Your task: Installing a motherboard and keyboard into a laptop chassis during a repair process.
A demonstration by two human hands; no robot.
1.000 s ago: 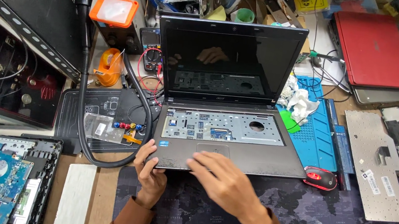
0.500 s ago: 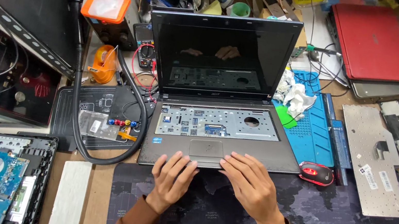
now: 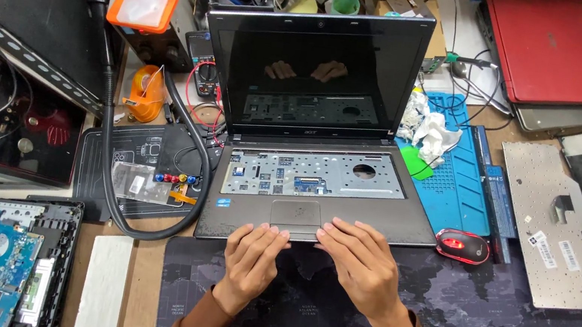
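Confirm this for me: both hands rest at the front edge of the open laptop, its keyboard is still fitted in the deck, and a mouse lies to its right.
One point is wrong. The head view shows the laptop with its keyboard removed, the bare deck exposed. The left hand and right hand do rest at its front edge, and the mouse lies to its right.
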